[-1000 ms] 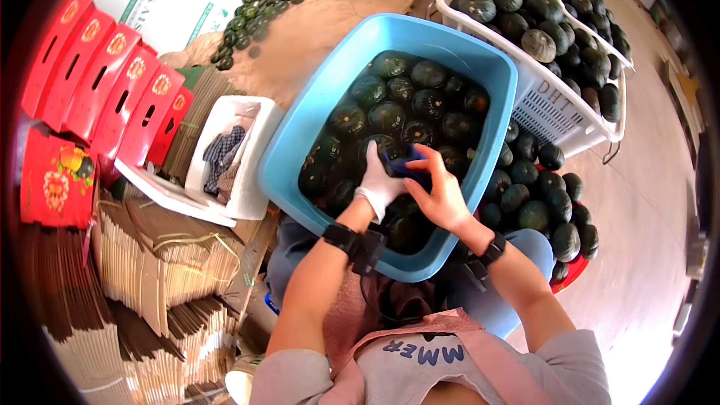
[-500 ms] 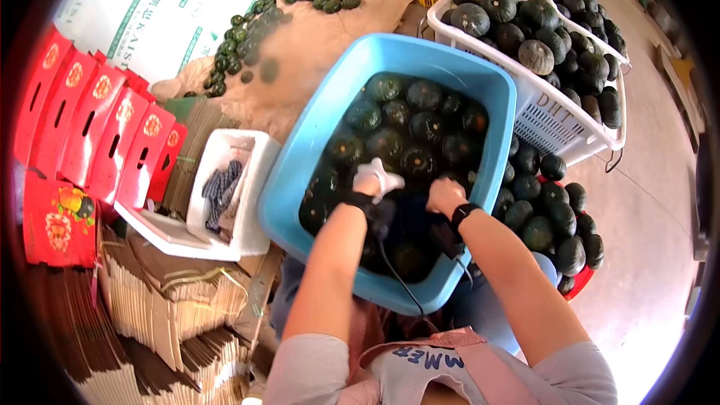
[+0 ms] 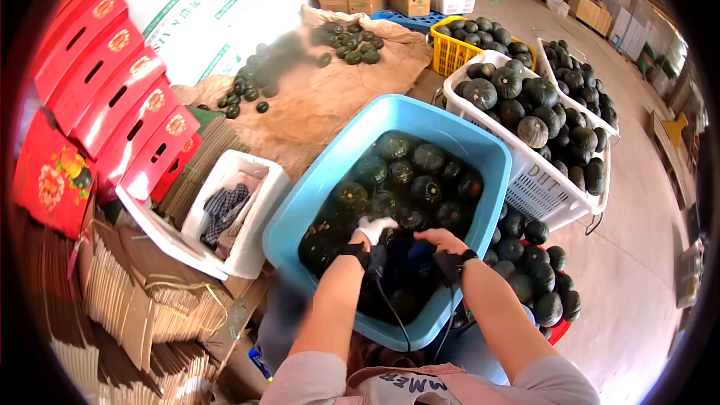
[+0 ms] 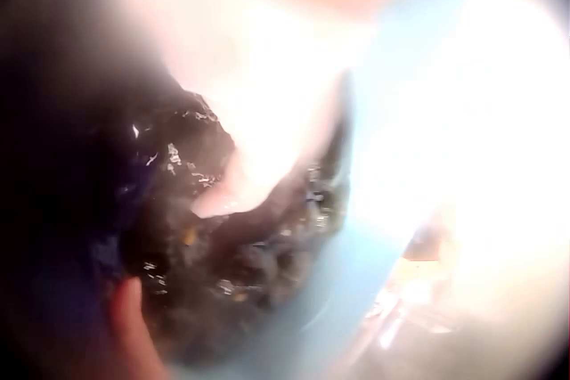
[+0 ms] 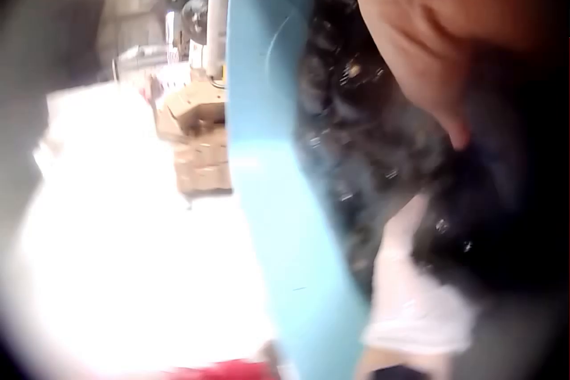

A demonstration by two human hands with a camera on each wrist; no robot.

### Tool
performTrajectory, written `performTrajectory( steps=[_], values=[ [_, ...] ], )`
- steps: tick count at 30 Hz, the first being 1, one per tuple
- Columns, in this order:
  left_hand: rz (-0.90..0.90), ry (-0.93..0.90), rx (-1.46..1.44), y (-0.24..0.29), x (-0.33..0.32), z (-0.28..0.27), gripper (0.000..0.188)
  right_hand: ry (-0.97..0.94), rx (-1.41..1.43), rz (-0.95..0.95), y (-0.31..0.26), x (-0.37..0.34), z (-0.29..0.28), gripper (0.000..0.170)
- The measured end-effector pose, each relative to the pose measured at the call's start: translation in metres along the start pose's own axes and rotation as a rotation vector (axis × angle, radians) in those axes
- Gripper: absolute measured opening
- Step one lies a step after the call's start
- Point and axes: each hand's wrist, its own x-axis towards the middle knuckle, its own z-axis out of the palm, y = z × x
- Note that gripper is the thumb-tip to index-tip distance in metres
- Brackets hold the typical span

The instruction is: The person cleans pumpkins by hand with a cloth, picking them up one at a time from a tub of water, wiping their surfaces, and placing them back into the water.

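A light-blue tub [image 3: 491, 202] holds water and many dark green squashes [image 3: 426, 189]. My left hand [image 3: 373, 229], in a white glove, reaches into its near part and holds a wet, dark squash [image 4: 191, 144] with the thumb along it; the other fingers are hidden. Beside it, my bare right hand [image 3: 444, 241] grips a dark blue cloth [image 3: 420, 252] in the water. In the right wrist view the cloth is mostly lost in shadow under the fingers, close against the squash at the gloved thumb.
White crates [image 3: 551, 187] and a yellow crate [image 3: 450, 52] of squashes stand at the back right. More squashes [image 3: 540, 277] are heaped right of the tub. At left are a foam box [image 3: 255, 247] with cloths, red cartons [image 3: 112, 90] and stacked cardboard [image 3: 120, 292].
Both hands have gone down from above the water into the tub, the right one taking the blue cloth along. The head view has tilted up, showing more of the room behind.
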Motion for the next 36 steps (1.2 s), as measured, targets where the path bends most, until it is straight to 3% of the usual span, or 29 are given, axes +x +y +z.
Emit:
performTrajectory(
  steps=[1, 2, 3, 4, 5, 7, 8, 9, 11, 13, 16, 17, 18, 20, 21, 22, 23, 24, 25, 27, 28, 30, 32, 33, 35, 36],
  values=[
    [0.247, 0.102, -0.026, 0.027, -0.011, -0.026, 0.024, 0.133, 0.409, 0.245, -0.013, 0.018, 0.018, 0.021],
    [-0.212, -0.307, -0.807, 0.067, -0.013, -0.051, 0.027, -0.048, 0.503, 0.061, -0.038, -0.01, 0.035, 0.024],
    [-0.942, -0.307, -1.44, 0.107, -0.016, -0.076, 0.031, -0.007, 0.429, -0.196, -0.055, -0.038, 0.055, 0.017],
    [-0.961, -0.208, -1.399, 0.149, -0.026, -0.094, 0.039, -0.075, 0.47, -0.28, -0.067, -0.06, 0.07, 0.015],
    [-0.722, -0.303, -1.555, 0.134, -0.028, -0.087, 0.043, -0.143, 0.515, -0.363, -0.072, -0.077, 0.083, 0.013],
    [-0.654, -0.124, -1.59, 0.199, -0.048, -0.1, 0.044, -0.151, 0.327, -0.468, -0.067, -0.1, 0.105, 0.015],
    [-0.602, -0.081, -1.553, 0.185, -0.051, -0.095, 0.044, -0.102, 0.011, -0.6, -0.055, -0.102, 0.109, 0.022],
    [-0.552, -0.036, -1.513, 0.179, -0.055, -0.093, 0.045, -0.024, -0.243, -0.859, -0.047, -0.1, 0.113, 0.025],
    [-0.487, 0.01, -1.691, 0.178, -0.058, -0.079, 0.042, 0.216, -0.878, -1.209, -0.043, -0.1, 0.117, 0.025],
    [-0.421, 0.054, -1.821, 0.173, -0.06, -0.058, 0.04, 0.353, -1.069, -1.099, -0.036, -0.106, 0.128, 0.033],
    [-0.429, 0.152, -1.962, 0.181, -0.06, -0.029, 0.041, 0.552, -0.967, -0.963, -0.018, -0.084, 0.135, 0.039],
    [-0.396, 0.128, -1.914, 0.188, -0.064, -0.025, 0.04, 0.553, -0.826, -0.856, -0.02, -0.083, 0.136, 0.039],
    [-0.363, 0.204, -1.716, 0.153, -0.06, -0.004, 0.04, 0.489, -0.608, -0.831, -0.015, -0.065, 0.128, 0.038],
    [-0.533, 0.264, -1.515, 0.142, -0.058, 0.0, 0.043, 0.367, -0.233, -0.751, -0.013, -0.036, 0.113, 0.039],
    [-0.744, 0.254, -1.51, 0.168, -0.071, -0.012, 0.045, 0.278, -0.211, -0.746, -0.018, -0.032, 0.105, 0.038],
    [-0.847, 0.219, -1.428, 0.177, -0.076, -0.02, 0.049, 0.13, 0.004, -0.589, -0.026, -0.032, 0.097, 0.038],
    [-0.553, 0.217, -1.373, 0.202, -0.071, -0.028, 0.047, -0.017, 0.208, -0.421, -0.033, -0.034, 0.088, 0.039],
    [-0.502, 0.185, -1.328, 0.214, -0.071, -0.032, 0.046, -0.099, 0.277, -0.41, -0.032, -0.028, 0.078, 0.036],
    [-0.454, 0.151, -1.276, 0.223, -0.072, -0.037, 0.045, -0.254, 0.512, -0.257, -0.038, -0.033, 0.07, 0.036],
    [-0.226, 0.118, -1.176, 0.24, -0.074, -0.042, 0.04, -0.267, 0.557, -0.143, -0.045, -0.052, 0.065, 0.035],
    [-0.214, 0.153, -1.186, 0.237, -0.072, -0.043, 0.04, -0.396, 0.754, -0.157, -0.022, -0.028, 0.056, 0.038],
    [-0.204, 0.207, -1.215, 0.223, -0.066, -0.03, 0.04, -0.314, 0.779, -0.173, -0.016, -0.025, 0.065, 0.039],
    [-0.148, 0.613, -0.779, 0.196, -0.055, -0.007, 0.051, -0.139, 0.753, -0.143, -0.019, -0.044, 0.082, 0.044],
    [-0.236, 0.685, -0.487, 0.188, -0.054, -0.009, 0.068, -0.021, 0.711, -0.145, -0.023, -0.06, 0.098, 0.045],
    [-0.384, 0.736, -0.055, 0.204, -0.058, -0.014, 0.078, 0.067, 0.69, -0.204, -0.016, -0.065, 0.106, 0.044],
    [-0.303, 0.726, -0.117, 0.21, -0.059, -0.017, 0.081, 0.095, 0.677, -0.214, -0.023, -0.077, 0.112, 0.043]
  ],
)
